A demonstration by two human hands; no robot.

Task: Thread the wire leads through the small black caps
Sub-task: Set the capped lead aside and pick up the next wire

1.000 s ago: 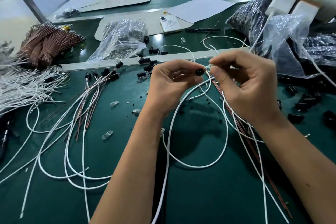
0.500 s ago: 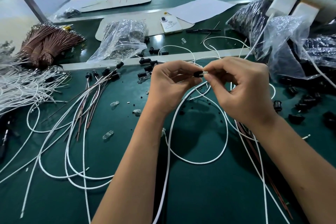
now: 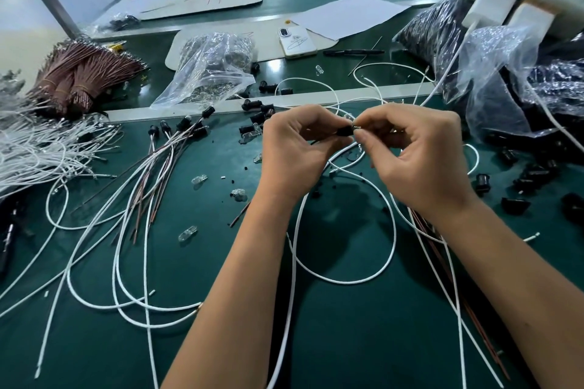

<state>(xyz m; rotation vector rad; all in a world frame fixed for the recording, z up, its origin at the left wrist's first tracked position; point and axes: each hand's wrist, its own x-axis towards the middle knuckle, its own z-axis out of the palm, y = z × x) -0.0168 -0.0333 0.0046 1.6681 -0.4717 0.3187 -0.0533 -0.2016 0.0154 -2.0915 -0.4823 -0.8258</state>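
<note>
Several capped leads (image 3: 177,148) lie done, many wires (image 3: 38,151) wait, while the left hand (image 3: 294,151) pinches a cap (image 3: 345,130) and the right hand (image 3: 420,155) pinches a lead tip (image 3: 357,127) at its mouth.

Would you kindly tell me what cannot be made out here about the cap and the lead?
- Head view: the cap's bore, hidden by left hand fingertips.
- Head view: the lead tip, too small, pinched by right hand; threaded or not is unclear.
- Head view: white wires cut off by the bottom edge.
</note>
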